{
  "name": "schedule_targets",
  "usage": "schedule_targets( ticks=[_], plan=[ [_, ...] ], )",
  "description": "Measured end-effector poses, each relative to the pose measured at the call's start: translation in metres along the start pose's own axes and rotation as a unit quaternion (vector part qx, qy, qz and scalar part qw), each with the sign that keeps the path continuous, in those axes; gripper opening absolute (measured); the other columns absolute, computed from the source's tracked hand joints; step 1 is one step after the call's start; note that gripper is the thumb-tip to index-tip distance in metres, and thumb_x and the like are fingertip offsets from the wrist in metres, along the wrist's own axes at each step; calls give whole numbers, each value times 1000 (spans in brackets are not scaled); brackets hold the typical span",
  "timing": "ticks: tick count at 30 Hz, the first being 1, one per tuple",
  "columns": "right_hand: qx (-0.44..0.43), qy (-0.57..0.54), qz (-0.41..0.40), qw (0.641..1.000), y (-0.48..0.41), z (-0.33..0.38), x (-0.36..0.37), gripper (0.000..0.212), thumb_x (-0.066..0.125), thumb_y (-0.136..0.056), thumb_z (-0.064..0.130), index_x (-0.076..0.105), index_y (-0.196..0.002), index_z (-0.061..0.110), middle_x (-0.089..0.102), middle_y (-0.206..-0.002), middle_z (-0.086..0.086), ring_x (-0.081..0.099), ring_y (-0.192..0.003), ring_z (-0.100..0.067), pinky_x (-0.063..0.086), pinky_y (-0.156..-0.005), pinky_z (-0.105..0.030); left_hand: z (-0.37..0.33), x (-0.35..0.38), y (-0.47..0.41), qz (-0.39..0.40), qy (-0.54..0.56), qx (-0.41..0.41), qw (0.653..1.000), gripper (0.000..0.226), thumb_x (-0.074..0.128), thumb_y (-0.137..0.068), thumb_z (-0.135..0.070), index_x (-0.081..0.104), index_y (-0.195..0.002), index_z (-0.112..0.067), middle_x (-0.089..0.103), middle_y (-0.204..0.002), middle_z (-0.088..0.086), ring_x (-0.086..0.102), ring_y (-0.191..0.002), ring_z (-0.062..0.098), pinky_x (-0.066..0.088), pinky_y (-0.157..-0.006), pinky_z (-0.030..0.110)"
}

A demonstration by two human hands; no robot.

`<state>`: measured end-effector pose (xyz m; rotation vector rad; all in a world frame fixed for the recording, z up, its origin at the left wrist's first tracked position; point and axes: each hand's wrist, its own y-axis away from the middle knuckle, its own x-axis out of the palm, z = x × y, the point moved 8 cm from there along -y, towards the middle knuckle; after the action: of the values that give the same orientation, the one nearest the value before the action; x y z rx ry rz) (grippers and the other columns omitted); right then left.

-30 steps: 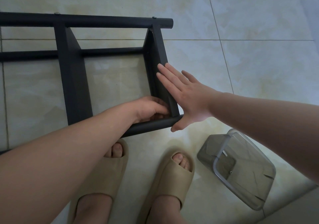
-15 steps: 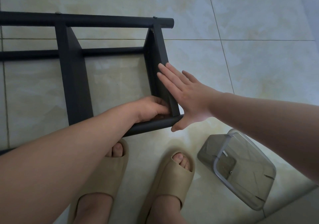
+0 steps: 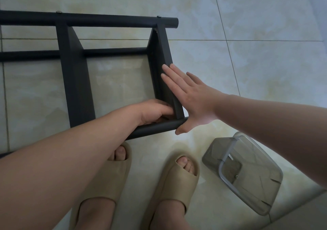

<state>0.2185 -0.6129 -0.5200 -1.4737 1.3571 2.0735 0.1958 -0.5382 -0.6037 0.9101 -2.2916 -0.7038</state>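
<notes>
I note the rack, matte black metal, round tubes and flat slats, centre-left on glossy tile. Left hand curls round its near corner joint; right hand presses flat, fingers straight, against the right slat.

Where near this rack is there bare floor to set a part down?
Bare tiles stretch right of the rack, beyond the right hand. A smaller bare patch lies inside the rack, between its two flat bars, beyond the left hand. By the feet it is crowded: slippers and a clear box.
</notes>
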Motion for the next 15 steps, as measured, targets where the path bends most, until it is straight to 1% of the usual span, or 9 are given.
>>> schedule_targets(
  ticks=[2, 6, 9, 12, 15],
  plan=[
    [1, -4, 1, 1000, 0, 0, 0, 149, 50, -55, 95, -21, -158, 15, -42, -157, 4, -35, -147, -15, 6, -124, -50, 0, -1, 1, -9, -37, 2, 999, 10, 64, -92, -11, 71, -85, -9, 71, -81, 8, 66, -78, 24, 50, -79, 35],
    [-1, -7, -1, 1000, 0, 0, 0, 149, 51, -55, 95, -20, -158, 14, -43, -156, 5, -35, -147, -14, 7, -124, -50, 0, -2, 0, -9, -34, 8, 999, 14, 66, -90, -7, 71, -79, -14, 70, -67, -1, 65, -62, 14, 49, -65, 26],
    [0, -7, 2, 1000, 0, 0, 0, 149, 50, -55, 95, -21, -158, 15, -43, -156, 5, -35, -148, -15, 8, -125, -51, 1, -5, -2, -21, -28, 10, 999, 18, 67, -89, -4, 70, -75, -16, 66, -67, 2, 60, -65, 19, 47, -66, 28],
    [0, -7, 4, 1000, 0, 0, 0, 149, 50, -55, 95, -22, -158, 15, -44, -156, 5, -34, -148, -16, 9, -125, -51, 1, -5, -2, -17, -7, 9, 1000, 26, 66, -88, 0, 71, -69, -18, 66, -64, 1, 61, -61, 17, 48, -66, 29],
    [0, -7, 3, 1000, 0, 1, 0, 149, 50, -55, 95, -21, -158, 15, -42, -157, 4, -33, -149, -16, 9, -125, -51, 0, -3, -1, 0, 16, 11, 1000, 22, 61, -89, 6, 68, -77, -11, 67, -64, 1, 63, -59, 14, 51, -62, 25]
  ],
)
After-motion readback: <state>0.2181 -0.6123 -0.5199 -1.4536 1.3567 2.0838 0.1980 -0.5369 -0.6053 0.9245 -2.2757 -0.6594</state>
